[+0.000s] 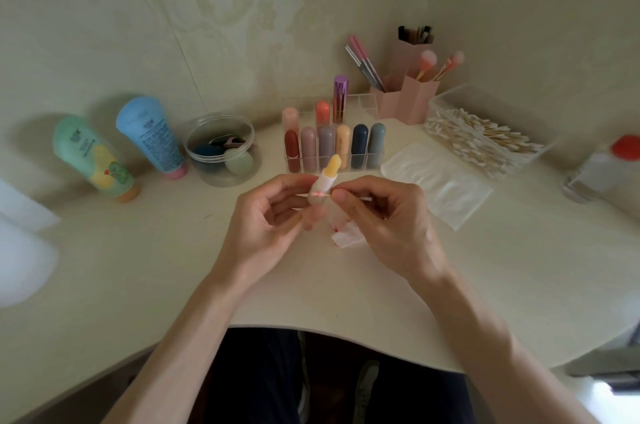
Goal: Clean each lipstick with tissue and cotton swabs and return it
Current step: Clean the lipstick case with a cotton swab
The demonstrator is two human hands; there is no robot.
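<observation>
- Centrally, left hand (268, 212) with grip clamped on an uncapped lipstick (327, 178), held tilted above the desk (173, 268), yellow bullet pointing up and away.
- Right hand (384, 216) with grip pinched together on a cotton swab (320, 194), lying crosswise against the lipstick's pale collar; pink stain at the contact point, white tip sticking out to the right past the fingers.
- Just below both hands, crumpled tissue (346, 236) on the desk, marked with red smears (partly hidden by the right hand).
- Behind the hands, clear organizer (332, 146) with a front row of capped lipsticks: red, mauve, grey-lilac, peach, navy, grey-green.
- Back row of the same organizer: pale pink, coral and a tall metallic purple tube (340, 98).
- To the right, flat packet of tissues (436, 181) beside a clear box of cotton swabs (485, 139).
- Further back, pink holders (412, 94) with makeup brushes, near the wall.
- To the left, round clear tub (221, 150) with sponges inside, then a blue tube (149, 136) and a green tube (91, 157), both standing on their caps.
- At far right, blurred bottle with a red cap (606, 167).
</observation>
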